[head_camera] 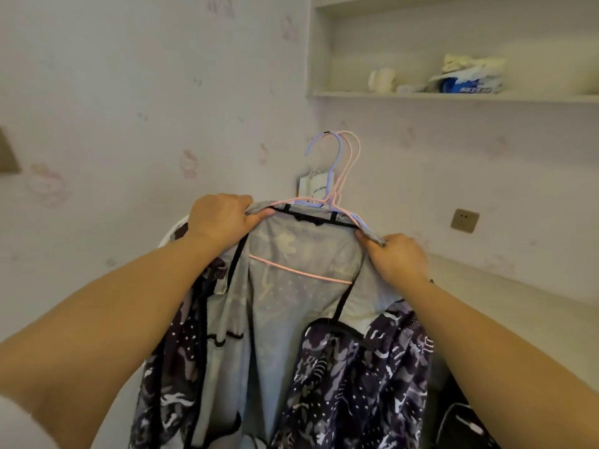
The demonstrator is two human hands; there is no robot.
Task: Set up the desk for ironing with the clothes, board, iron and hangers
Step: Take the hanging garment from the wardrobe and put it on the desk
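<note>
I have the jacket [285, 319] up in front of me, chest-high, its pale mesh lining facing me and the dark patterned shell falling open on both sides; my left hand [223, 218] is closed tight on the left shoulder of the collar, and my right hand [397, 257] is pinched shut on the right shoulder, so the garment hangs spread between the two. A pink hanger [301, 270] sits inside it, its bar showing across the lining, and its hook rises above the collar alongside a lilac hanger [330, 163], with a paper tag [312, 186] dangling just behind; whether the hooks rest on anything I cannot tell. The pale surface [505, 296] runs along the wall to my right, near but not touching the jacket; a shelf [453, 96] above it carries a few odds and ends.

I judge this to be the clothes step: bringing a hung garment over for ironing; the board and iron are not in sight. Next, I think, both grips must hold level while I swing right and lower it flat onto the surface, minding that the loose hangers do not slip out.
</note>
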